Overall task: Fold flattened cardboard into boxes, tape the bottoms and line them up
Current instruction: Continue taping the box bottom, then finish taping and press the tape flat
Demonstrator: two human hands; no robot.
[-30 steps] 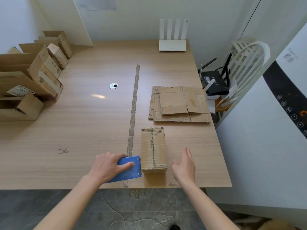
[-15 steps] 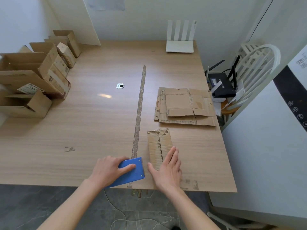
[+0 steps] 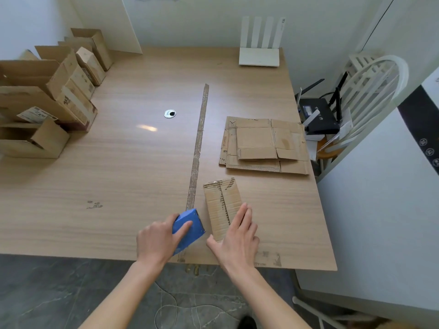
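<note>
One wooden table (image 3: 118, 186) is carrying everything. Along its left edge a row of folded boxes (image 3: 59, 96) is standing with flaps up; at least five are showing, though the exact count is hard to tell where they overlap. Near the right edge one stack of flattened cardboard (image 3: 263, 144) is lying flat. One white router (image 3: 260, 55) is sitting at the far edge by the wall. One strip of worn tape residue (image 3: 198, 148) is running down the table's middle. Near the front edge one small box (image 3: 221, 205) is lying with its seamed side up. The right hand (image 3: 237, 236) is pressing on its near end with straight fingers. Just left of it, the left hand (image 3: 156, 241) is gripping one blue tape dispenser (image 3: 188, 227). One white chair (image 3: 370, 91) is standing past the right edge, on a grey floor.
</note>
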